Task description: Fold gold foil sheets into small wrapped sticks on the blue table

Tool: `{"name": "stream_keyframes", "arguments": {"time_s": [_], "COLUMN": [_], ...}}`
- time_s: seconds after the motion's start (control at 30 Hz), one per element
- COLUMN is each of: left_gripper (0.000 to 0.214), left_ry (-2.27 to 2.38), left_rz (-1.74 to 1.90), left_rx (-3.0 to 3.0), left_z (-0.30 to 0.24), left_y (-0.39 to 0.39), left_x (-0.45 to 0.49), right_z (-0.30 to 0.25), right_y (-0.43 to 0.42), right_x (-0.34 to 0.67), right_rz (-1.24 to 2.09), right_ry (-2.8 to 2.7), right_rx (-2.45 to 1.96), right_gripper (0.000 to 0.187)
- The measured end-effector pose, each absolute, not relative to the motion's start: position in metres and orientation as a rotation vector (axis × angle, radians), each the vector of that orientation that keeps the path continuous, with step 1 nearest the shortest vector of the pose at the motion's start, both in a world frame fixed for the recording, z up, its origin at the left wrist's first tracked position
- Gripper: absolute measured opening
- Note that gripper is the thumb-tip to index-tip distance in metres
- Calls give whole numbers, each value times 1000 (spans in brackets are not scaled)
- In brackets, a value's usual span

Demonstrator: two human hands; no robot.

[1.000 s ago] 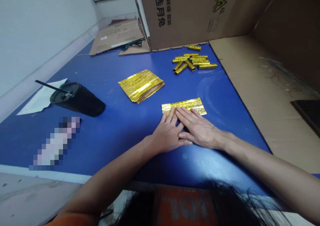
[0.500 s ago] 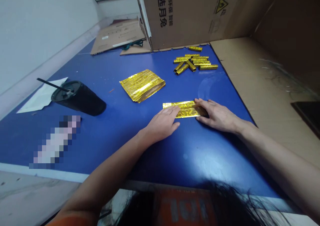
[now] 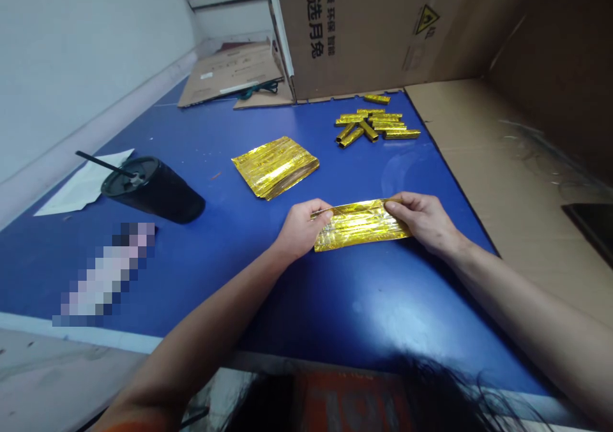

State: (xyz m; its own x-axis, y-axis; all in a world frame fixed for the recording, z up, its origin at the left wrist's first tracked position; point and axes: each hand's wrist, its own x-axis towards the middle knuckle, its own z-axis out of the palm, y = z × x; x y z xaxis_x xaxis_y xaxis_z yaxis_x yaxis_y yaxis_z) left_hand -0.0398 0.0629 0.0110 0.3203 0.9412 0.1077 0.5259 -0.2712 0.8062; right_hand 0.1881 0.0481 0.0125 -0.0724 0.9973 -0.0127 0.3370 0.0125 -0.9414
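Left hand and right hand face each other — fingers curled, pinching; forearms angle inward, wrists slightly bent.

Strip: gold metallised foil, high gloss, crinkled. Stack, rolls: same foil, same mirror shine. Tumbler: black plastic, looks satin, hard to tell in this light. Lid: black plastic, glossier. Straw: black plastic, smooth. Sheet: white paper, matt. Table: blue laminate, smooth, glossy, visible glare. Box: brown corrugated card, matt. Wall: white paint, matt.
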Motion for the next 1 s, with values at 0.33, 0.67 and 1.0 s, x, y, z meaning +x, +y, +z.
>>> {"name": "stream_keyframes", "arguments": {"time_s": [0.33, 0.67, 1.0], "left_gripper": [40, 82, 85], "left_ry": [1160, 977, 1043], "left_rz": [550, 108, 68], "left_rx": [2708, 2841, 2834], "left_z": [9, -4, 0], "left_y": [44, 29, 28], "left_x": [-20, -14, -14], "right_z": [5, 12, -2], "right_y": [50, 30, 32], "right_x": [181, 161, 170], "right_rz": [15, 19, 219], "right_ry": [-2247, -2368, -2585], "right_rx": [-1834, -1419, -1517], "right_gripper": [29, 47, 78]}}
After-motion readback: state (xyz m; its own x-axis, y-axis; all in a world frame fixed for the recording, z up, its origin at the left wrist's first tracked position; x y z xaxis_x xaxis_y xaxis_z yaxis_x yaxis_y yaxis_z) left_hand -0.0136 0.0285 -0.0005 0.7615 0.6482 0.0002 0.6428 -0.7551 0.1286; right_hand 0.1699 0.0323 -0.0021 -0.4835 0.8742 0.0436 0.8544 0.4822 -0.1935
